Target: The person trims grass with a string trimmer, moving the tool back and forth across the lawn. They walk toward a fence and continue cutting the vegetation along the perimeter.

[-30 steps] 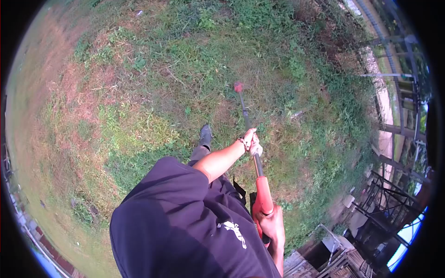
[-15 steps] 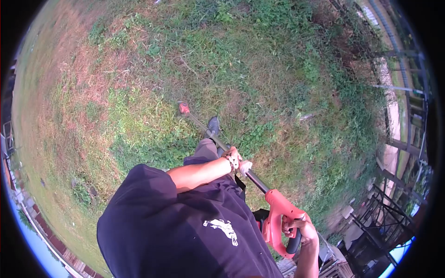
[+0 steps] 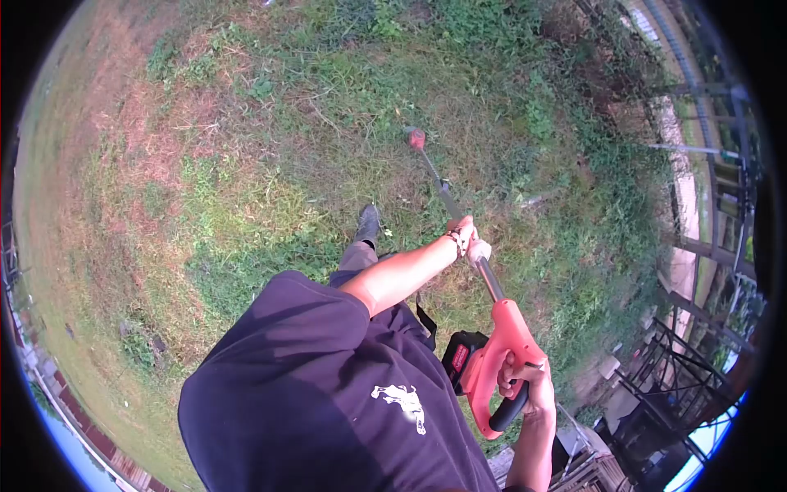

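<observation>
A cordless string trimmer (image 3: 512,324) with an orange housing and a dark shaft slants across the view, held in both hands. My left hand (image 3: 462,233) is wrapped round the shaft, just above a pale fitting (image 3: 479,250). At the rear, my right hand (image 3: 529,384) grips the orange loop handle, fingers curled inside it. A black battery pack (image 3: 462,357) sits on the housing's left side. The small red cutting head (image 3: 417,140) is out ahead over the grass; its line or blade cannot be made out.
Grass and low weeds (image 3: 270,230) cover the ground, with dry brownish patches at the left. My dark shoe (image 3: 368,223) stands on the grass left of the shaft. Along the right run a fence (image 3: 713,258) and a pale strip. A dark metal frame (image 3: 664,377) stands lower right.
The cutting head has swung to the right and farther forward. My left hand has gone right and forward with the shaft, and the trimmer now points more straight ahead.
</observation>
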A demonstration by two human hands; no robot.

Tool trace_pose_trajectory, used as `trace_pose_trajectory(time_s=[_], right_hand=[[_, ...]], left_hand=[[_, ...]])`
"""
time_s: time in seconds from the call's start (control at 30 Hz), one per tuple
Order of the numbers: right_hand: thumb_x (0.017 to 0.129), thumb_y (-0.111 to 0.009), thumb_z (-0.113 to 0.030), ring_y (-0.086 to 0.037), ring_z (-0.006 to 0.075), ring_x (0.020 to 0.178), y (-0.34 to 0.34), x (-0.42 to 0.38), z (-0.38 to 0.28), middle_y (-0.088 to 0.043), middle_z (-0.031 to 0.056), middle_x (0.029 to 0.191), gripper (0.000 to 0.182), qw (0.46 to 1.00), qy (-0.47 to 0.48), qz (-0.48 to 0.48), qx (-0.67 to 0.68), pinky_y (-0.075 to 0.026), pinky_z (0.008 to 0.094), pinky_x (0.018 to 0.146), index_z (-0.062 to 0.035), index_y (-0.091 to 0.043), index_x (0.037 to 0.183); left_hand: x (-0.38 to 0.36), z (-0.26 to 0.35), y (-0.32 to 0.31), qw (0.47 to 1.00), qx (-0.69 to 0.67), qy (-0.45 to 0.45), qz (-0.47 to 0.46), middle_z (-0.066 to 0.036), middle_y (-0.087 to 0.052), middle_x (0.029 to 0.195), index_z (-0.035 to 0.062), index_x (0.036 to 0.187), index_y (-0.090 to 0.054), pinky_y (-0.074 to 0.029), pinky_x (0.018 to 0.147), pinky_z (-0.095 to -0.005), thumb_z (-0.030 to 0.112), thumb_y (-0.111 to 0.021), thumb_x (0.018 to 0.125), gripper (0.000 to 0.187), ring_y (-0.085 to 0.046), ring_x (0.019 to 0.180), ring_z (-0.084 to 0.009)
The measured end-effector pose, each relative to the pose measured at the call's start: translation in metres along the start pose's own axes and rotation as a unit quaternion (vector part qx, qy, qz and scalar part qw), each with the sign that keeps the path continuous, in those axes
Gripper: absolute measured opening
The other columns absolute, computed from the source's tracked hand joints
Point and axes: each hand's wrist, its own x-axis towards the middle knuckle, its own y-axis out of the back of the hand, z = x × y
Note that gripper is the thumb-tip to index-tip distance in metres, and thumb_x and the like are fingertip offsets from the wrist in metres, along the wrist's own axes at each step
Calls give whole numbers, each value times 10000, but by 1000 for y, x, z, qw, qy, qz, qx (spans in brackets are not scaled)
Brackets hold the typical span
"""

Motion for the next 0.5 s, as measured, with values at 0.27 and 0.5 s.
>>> trace_pose_trajectory(time_s=[0.27,0.5], right_hand=[[644,-519,44,-414,159,469,38,29,-16,-452,81,604,183,968,-148,-91,180,-335,242,348,39,-509,827],[650,-531,39,-425,160,469,28,56,-7,-481,90,612,192,958,-173,-154,171,-343,241,359,46,-513,841]], left_hand=[[-10,25,60,984,-105,15,141,-54,-473,489,47,605,-448,-352,370,-307,119,-547,807,237,-444,380,-159],[-39,67,112,978,-91,-2,189,-55,-485,504,70,626,-472,-360,406,-324,206,-514,870,282,-448,409,-182]])
